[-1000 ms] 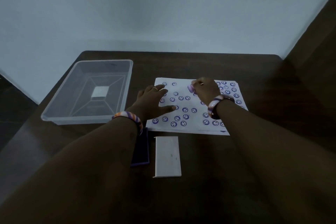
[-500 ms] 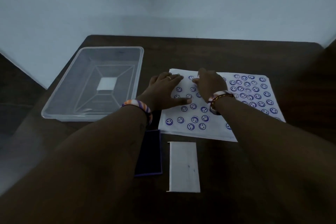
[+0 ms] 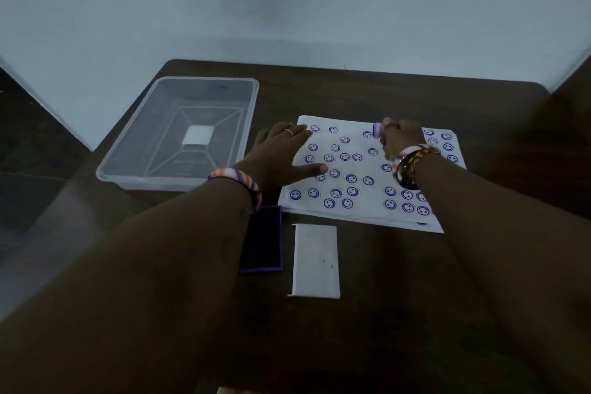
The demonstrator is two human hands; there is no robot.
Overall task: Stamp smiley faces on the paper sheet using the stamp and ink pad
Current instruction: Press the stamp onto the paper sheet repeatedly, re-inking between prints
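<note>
Since half a second ago the right hand [image 3: 401, 141] has lifted the small round lilac stamp [image 3: 378, 130] off the white paper sheet [image 3: 361, 211]; its grip is closed on it, face tipped left, long axis roughly level. Left hand [image 3: 281, 153] lies flat and open, pinning the sheet's left edge to the dark counter [image 3: 383, 313]. Mid-stamping I'd say; next it probably needs re-inking at the purple ink pad [image 3: 262, 240] near-left, or a bare gap.

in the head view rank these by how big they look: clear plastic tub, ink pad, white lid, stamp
1. clear plastic tub
2. white lid
3. ink pad, partly hidden under the left forearm, so its rank against the lid is unsure
4. stamp in the right hand
</note>
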